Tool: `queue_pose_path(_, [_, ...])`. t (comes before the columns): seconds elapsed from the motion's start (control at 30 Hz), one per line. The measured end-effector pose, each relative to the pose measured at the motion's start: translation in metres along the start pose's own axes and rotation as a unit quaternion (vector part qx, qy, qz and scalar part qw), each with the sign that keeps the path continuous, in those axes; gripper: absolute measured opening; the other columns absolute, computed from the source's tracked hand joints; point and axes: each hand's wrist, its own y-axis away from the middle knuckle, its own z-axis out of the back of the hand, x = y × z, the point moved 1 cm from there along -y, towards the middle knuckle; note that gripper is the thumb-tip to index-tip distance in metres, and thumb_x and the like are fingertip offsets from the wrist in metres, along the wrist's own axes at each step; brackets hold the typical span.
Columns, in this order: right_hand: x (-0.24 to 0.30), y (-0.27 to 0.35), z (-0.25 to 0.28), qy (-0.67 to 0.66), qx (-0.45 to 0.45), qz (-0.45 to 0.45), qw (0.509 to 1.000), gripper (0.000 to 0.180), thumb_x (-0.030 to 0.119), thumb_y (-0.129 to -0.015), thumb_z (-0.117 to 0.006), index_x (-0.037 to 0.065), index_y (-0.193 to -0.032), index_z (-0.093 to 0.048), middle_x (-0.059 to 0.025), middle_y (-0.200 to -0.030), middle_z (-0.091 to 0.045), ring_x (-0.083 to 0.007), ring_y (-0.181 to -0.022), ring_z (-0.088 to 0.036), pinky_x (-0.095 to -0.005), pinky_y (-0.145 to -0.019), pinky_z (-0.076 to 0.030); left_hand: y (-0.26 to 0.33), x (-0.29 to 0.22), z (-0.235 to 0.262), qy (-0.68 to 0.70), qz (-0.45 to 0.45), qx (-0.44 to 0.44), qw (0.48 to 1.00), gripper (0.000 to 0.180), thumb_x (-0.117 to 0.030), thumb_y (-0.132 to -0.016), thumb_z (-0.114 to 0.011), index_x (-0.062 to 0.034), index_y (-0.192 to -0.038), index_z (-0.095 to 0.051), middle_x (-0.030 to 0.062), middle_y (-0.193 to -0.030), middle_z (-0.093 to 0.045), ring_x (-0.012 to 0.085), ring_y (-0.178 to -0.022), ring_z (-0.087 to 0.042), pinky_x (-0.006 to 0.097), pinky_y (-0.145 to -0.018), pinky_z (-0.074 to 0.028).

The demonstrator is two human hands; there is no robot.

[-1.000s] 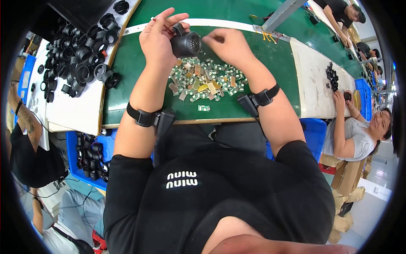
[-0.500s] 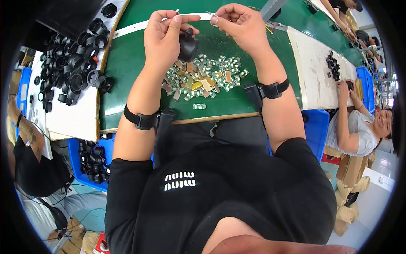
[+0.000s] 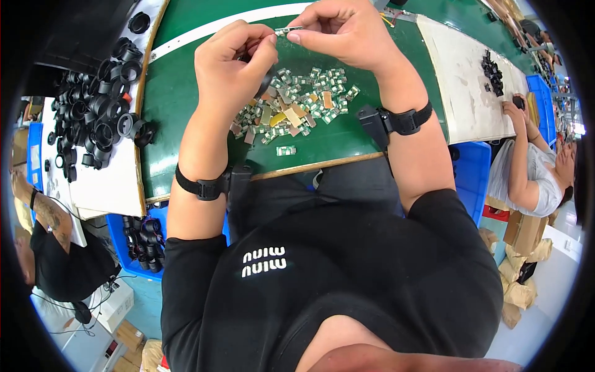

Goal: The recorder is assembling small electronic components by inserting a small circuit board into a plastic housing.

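Note:
My right hand (image 3: 347, 34), at the far side of the green table, pinches a small green circuit board (image 3: 286, 30) between thumb and fingers. Right beside it, my left hand (image 3: 235, 62) has its fingers curled, thumb and fingertip at the board's left end. A dark rounded black part (image 3: 266, 82) shows below the left hand, mostly hidden by it. Whatever sits in the left fingertips is too small to make out. Nearer me lies a heap of small circuit boards (image 3: 322, 102) with tan and yellow pads (image 3: 294, 116) among them. One single board (image 3: 286, 150) lies close to the table edge.
Many black plastic rings (image 3: 102, 111) cover the white surface at left. Blue bins (image 3: 133, 263) stand below the table on both sides. Small black parts (image 3: 492, 74) lie on the white sheet at right. Other people work at the left and right.
Both hands have come together, the right moving left with the circuit board to meet the left fingertips. The left fingers have curled in, and the black part is now more hidden.

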Motion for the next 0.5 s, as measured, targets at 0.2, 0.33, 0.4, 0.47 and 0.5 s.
queue_pose_path(0.2, [0.000, 0.001, 0.004, -0.010, 0.050, -0.037, 0.998, 0.010, 0.008, -0.089, -0.079, -0.001, -0.085, -0.077, 0.0037, -0.066, -0.065, -0.0016, -0.058, -0.051, -0.0224, -0.052, -0.038, -0.003, -0.017, 0.004, -0.220, -0.146, 0.056, 0.963, 0.007, -0.001, -0.080, -0.076, -0.0016, -0.087, -0.074, 0.0027, -0.069, -0.061, 0.0095, -0.060, -0.058, 0.025, -0.056, -0.047])
queue_pose_path(0.33, [0.003, 0.003, 0.003, -0.038, 0.037, -0.042, 0.998, 0.012, 0.008, -0.090, -0.079, 0.000, -0.082, -0.075, 0.0044, -0.066, -0.063, -0.0010, -0.059, -0.050, -0.0215, -0.052, -0.037, -0.001, -0.013, 0.008, -0.137, -0.103, 0.066, 0.983, 0.004, -0.002, -0.084, -0.076, -0.0009, -0.088, -0.075, 0.0021, -0.071, -0.067, 0.0077, -0.062, -0.062, 0.023, -0.058, -0.049])
queue_pose_path(0.4, [0.002, 0.005, 0.002, -0.094, 0.061, -0.046, 0.993, 0.013, 0.008, -0.090, -0.080, 0.000, -0.082, -0.073, 0.0054, -0.067, -0.062, -0.0004, -0.059, -0.049, -0.0203, -0.052, -0.036, 0.003, -0.011, 0.007, -0.100, -0.073, 0.068, 0.990, 0.003, -0.003, -0.086, -0.076, -0.0001, -0.088, -0.075, 0.0020, -0.072, -0.069, 0.0071, -0.064, -0.065, 0.022, -0.059, -0.050])
queue_pose_path(0.47, [-0.003, 0.006, -0.002, -0.113, 0.063, -0.046, 0.991, 0.013, 0.008, -0.090, -0.080, 0.001, -0.082, -0.073, 0.0056, -0.067, -0.062, -0.0001, -0.059, -0.049, -0.0201, -0.052, -0.036, 0.007, -0.009, 0.006, 0.004, 0.010, 0.060, 0.998, 0.006, -0.004, -0.089, -0.076, 0.0019, -0.088, -0.075, 0.0036, -0.074, -0.073, 0.0076, -0.066, -0.069, 0.021, -0.061, -0.054])
queue_pose_path(0.5, [-0.005, 0.006, -0.003, -0.131, 0.065, -0.046, 0.988, 0.014, 0.008, -0.090, -0.080, 0.001, -0.081, -0.072, 0.0058, -0.067, -0.062, 0.0001, -0.059, -0.048, -0.0199, -0.052, -0.035, 0.008, -0.009, 0.005, 0.004, 0.010, 0.061, 0.998, 0.006, -0.004, -0.089, -0.076, 0.0019, -0.088, -0.075, 0.0036, -0.074, -0.073, 0.0076, -0.066, -0.069, 0.021, -0.061, -0.054])
